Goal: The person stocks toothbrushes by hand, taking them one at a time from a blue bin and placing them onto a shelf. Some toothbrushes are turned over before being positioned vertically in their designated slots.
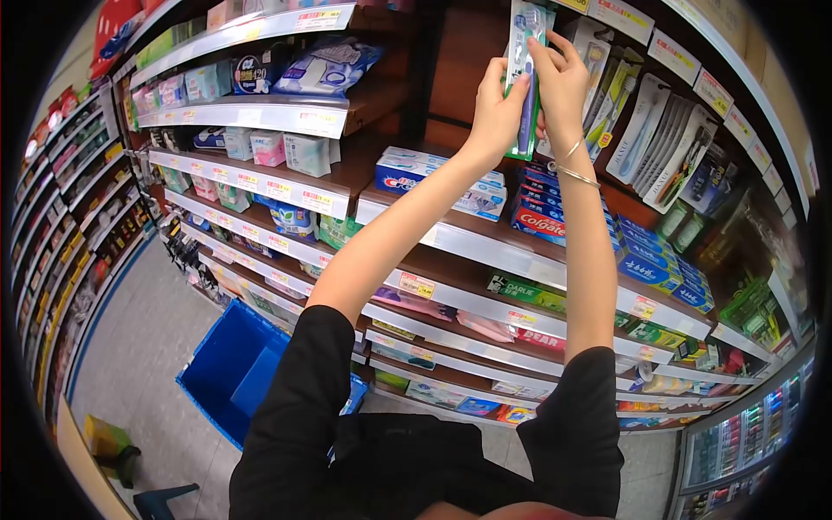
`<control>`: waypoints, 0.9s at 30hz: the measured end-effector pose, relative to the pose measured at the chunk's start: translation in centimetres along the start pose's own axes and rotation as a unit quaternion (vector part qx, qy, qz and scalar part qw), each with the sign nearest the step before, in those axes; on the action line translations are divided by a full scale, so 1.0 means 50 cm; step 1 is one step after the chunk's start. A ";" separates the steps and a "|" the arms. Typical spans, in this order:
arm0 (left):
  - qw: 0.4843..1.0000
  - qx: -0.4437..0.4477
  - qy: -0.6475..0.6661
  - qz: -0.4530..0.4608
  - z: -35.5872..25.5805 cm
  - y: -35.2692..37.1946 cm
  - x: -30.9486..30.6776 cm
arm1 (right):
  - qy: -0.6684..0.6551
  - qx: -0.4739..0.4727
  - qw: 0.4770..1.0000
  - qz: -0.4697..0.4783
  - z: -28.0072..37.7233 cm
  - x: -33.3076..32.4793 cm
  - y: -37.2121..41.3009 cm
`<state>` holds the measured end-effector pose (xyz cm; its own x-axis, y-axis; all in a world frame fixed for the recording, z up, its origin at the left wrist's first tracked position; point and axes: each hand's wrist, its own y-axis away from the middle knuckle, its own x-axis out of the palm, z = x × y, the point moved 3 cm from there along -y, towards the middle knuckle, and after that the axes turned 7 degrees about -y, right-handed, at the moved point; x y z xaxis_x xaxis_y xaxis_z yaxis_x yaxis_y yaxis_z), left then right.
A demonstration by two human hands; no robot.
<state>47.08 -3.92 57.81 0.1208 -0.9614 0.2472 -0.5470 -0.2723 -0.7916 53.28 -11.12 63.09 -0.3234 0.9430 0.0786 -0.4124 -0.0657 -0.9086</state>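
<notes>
Both of my hands are raised at the top centre, in front of the shelves, on a packaged toothbrush (pixel 523 39) with a green-edged card. My left hand (pixel 500 108) grips the pack's left side, thumb across the front. On the right side, my right hand (pixel 559 82) holds it with the fingertips near its upper half. More toothbrush packs (pixel 654 143) hang just right of my right hand. Below the hands, Crest boxes (pixel 425 178) and red Colgate boxes (pixel 542 212) lie on a shelf.
A blue bin (pixel 227 364) stands on the floor at lower left. Shelves of pads and tissue packs (pixel 325 69) fill the left. Blue toothpaste boxes (pixel 650 256) lie at right. A dark stool (pixel 165 501) is at the bottom left.
</notes>
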 end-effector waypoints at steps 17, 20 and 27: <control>0.989 0.024 -0.146 0.007 -0.004 -0.014 -0.031 | -0.005 -0.003 0.995 -0.100 -0.031 0.005 -0.005; 0.973 0.032 -0.229 -0.026 0.010 0.017 -0.049 | 0.005 -0.035 0.995 -0.097 -0.030 0.003 0.009; 0.982 -0.065 -0.176 0.017 0.065 0.102 -0.072 | 0.049 -0.066 0.992 -0.091 -0.006 0.000 0.075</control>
<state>46.56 -1.99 51.07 0.3672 -0.9301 -0.0056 -0.6542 -0.2539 -0.7124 52.01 -11.25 59.57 -0.1668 0.9630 0.2118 -0.3384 0.1459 -0.9296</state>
